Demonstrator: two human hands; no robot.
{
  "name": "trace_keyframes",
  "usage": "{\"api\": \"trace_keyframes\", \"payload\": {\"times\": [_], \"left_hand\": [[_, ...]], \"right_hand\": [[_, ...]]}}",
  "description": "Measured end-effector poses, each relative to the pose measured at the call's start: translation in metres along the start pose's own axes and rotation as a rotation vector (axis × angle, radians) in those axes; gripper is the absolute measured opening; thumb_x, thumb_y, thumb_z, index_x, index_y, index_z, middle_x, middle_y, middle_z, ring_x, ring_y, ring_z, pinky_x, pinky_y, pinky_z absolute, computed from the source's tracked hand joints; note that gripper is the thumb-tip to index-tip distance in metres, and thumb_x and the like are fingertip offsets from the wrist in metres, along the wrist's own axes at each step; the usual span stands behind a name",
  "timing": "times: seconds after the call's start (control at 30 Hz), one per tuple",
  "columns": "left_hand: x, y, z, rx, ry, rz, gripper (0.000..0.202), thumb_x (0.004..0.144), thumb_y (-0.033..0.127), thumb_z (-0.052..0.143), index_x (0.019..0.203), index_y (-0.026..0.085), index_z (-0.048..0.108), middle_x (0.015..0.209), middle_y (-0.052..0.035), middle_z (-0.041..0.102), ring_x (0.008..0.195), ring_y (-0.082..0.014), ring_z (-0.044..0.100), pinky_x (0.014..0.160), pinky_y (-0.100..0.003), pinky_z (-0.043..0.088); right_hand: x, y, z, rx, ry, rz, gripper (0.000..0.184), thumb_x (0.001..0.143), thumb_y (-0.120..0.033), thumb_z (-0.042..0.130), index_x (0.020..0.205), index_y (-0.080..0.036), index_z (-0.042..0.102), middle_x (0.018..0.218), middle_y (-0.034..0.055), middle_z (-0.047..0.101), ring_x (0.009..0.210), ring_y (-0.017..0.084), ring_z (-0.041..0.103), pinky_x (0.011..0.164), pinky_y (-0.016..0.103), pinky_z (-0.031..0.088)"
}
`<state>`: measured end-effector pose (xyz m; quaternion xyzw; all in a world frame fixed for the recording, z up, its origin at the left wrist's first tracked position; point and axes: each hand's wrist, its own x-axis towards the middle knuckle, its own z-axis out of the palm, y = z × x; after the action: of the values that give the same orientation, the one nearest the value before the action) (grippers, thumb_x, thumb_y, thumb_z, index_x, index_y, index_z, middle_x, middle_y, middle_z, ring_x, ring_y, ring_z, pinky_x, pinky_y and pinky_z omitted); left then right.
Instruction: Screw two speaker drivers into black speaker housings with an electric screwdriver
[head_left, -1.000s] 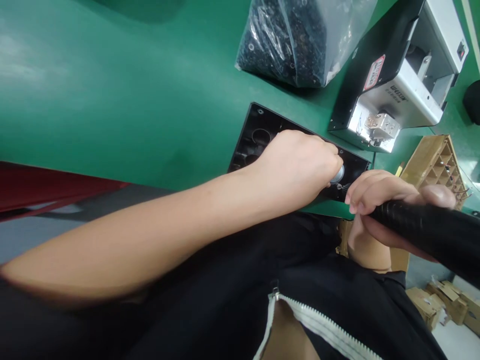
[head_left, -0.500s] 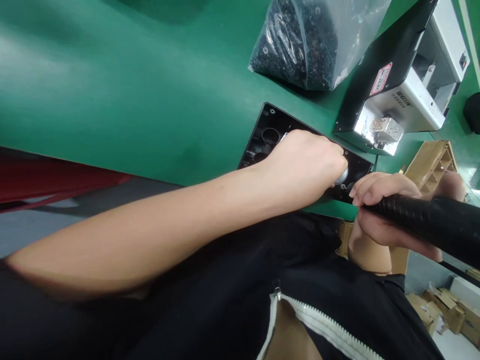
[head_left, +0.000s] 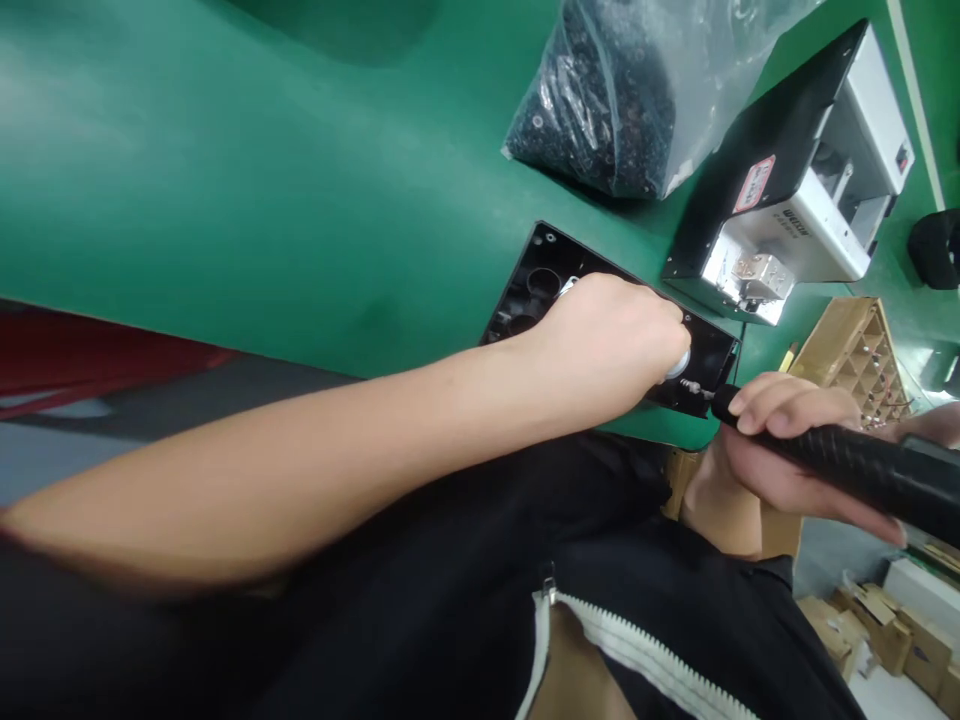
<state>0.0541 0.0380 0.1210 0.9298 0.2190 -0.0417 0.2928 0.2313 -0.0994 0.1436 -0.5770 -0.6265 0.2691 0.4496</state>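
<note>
A black plastic housing (head_left: 525, 290) with round openings lies on the green bench. My left hand (head_left: 615, 330) is closed over its middle, knuckles up, and a round silver part (head_left: 679, 362) shows at its fingers. How the fingers grip underneath is hidden. My right hand (head_left: 795, 430) is wrapped round a black electric screwdriver (head_left: 847, 455). The metal bit (head_left: 694, 387) of this tool points left at the right end of the housing, close to the round part. Whether its tip touches a screw cannot be made out.
Behind the housing sits a clear plastic bag (head_left: 600, 110) of small black parts. A black and silver machine (head_left: 780, 190) stands to its right. Farther right is a cardboard box with compartments (head_left: 840, 345). The green bench (head_left: 300, 200) stretches left; cardboard boxes (head_left: 892, 630) lie low at right.
The screwdriver and my right hand have shifted, and the bit now shows over the housing's right end. My left hand keeps its place on the housing. The view has shifted slightly.
</note>
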Motion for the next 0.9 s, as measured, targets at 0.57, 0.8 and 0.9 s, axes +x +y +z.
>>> {"api": "trace_keyframes", "payload": {"times": [0.57,0.8,0.9], "left_hand": [[-0.004,-0.008,0.012,-0.021,0.06,-0.009,0.025,0.112,0.024,0.07,0.123,0.028,0.092,0.124,-0.0087,0.094,0.113,-0.036,0.087,0.079,-0.044,0.051],[-0.005,-0.011,0.018,0.026,0.111,0.01,0.026,0.112,0.03,0.068,0.122,0.031,0.092,0.124,-0.0084,0.094,0.108,-0.0356,0.088,0.078,-0.045,0.056],[-0.006,-0.012,0.021,0.025,0.131,0.021,0.025,0.111,0.029,0.07,0.122,0.03,0.092,0.127,-0.0082,0.094,0.108,-0.0357,0.088,0.077,-0.045,0.055]], "right_hand": [[0.033,0.038,0.043,0.207,0.539,-0.371,0.088,0.11,-0.103,0.029,0.139,-0.04,0.083,0.067,-0.0104,0.046,0.035,0.008,0.032,0.036,0.021,0.039],[0.034,0.044,0.038,0.326,0.511,-0.413,0.093,0.113,-0.099,0.024,0.139,-0.035,0.087,0.064,-0.0089,0.049,0.032,0.009,0.03,0.032,0.022,0.036],[0.031,0.047,0.035,0.279,0.515,-0.417,0.093,0.113,-0.099,0.024,0.144,-0.036,0.085,0.066,-0.0086,0.048,0.034,0.009,0.03,0.032,0.023,0.037]]}}
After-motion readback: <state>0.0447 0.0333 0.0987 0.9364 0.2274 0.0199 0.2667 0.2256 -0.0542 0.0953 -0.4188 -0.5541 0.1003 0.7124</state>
